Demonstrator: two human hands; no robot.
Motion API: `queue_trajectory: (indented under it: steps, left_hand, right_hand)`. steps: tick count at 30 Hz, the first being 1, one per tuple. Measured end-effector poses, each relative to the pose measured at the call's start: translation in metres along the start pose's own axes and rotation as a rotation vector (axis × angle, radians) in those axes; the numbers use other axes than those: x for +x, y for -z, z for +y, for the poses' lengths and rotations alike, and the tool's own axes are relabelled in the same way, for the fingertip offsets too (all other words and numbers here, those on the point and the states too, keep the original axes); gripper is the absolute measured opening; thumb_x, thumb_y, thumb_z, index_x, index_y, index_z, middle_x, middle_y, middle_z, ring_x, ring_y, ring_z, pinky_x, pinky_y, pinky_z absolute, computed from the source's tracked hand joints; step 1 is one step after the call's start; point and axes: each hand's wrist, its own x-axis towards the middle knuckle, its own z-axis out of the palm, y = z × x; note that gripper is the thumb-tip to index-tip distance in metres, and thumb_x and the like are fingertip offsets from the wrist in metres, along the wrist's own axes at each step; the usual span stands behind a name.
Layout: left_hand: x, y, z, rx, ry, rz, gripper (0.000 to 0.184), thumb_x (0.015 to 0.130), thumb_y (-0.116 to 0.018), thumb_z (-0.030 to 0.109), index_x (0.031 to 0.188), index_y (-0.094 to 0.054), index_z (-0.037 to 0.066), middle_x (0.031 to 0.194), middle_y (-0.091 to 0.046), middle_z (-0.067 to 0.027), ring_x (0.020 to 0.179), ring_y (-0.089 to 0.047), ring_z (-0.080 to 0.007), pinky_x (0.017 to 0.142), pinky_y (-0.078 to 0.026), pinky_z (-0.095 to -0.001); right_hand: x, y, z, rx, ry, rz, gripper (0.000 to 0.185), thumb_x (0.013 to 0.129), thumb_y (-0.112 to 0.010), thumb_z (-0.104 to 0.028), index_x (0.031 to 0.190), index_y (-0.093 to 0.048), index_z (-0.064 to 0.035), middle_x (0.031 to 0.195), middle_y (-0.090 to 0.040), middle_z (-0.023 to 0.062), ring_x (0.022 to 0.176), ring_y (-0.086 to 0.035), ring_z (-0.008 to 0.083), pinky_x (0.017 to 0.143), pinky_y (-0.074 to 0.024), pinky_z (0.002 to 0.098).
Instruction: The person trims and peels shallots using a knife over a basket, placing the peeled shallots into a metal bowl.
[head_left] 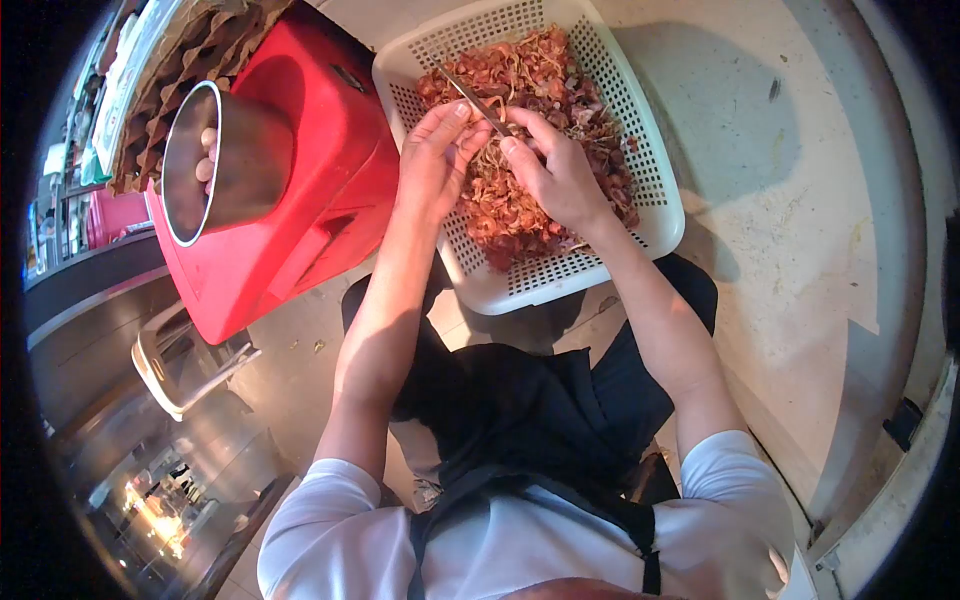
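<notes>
My right hand (562, 178) is closed around the handle of a small knife (468, 92), whose blade points up and to the left. Close beside it, my left hand (436, 155) pinches a small shallot, mostly hidden by the fingers. A strip of reddish skin (497, 106) shows by the blade. Both hands are above a white perforated plastic basket (657, 212). Inside it lies a heap of reddish-brown shallots and dry skins (525, 225) with stringy roots.
To the left, a metal pot (252, 160) with several pale, round peeled bulbs (206, 168) stands on a red plastic stool (330, 190). Egg-carton trays (165, 95) are behind the pot. A beige plastic container (160, 375) is lower left. A pale wall panel (790, 250) rises on the right.
</notes>
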Motion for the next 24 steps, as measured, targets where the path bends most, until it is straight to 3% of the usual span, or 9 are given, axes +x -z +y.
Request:
queue_trajectory:
  steps: [13,24]
  left_hand:
    - [-0.002,-0.002,0.005,-0.038,0.020,0.006,0.017,0.097,-0.055,0.012,0.106,-0.062,0.000,0.100,-0.065,-0.0073,0.090,-0.064,-0.0119,0.081,-0.056,-0.0226]
    - [-0.001,-0.003,0.002,0.038,-0.046,0.089,0.014,0.095,-0.056,0.005,0.104,-0.064,-0.002,0.095,-0.068,-0.0097,0.083,-0.066,-0.0160,0.075,-0.056,-0.0269]
  right_hand:
    - [-0.003,0.003,-0.011,-0.095,-0.007,-0.040,0.038,0.092,-0.056,-0.020,0.125,-0.053,-0.0003,0.063,-0.058,0.0101,0.056,-0.057,0.0160,0.054,-0.0441,0.0331]
    - [-0.003,0.004,-0.015,-0.140,0.027,-0.022,0.039,0.093,-0.056,-0.022,0.126,-0.053,-0.0003,0.065,-0.060,0.0148,0.061,-0.062,0.0222,0.058,-0.0470,0.0360]
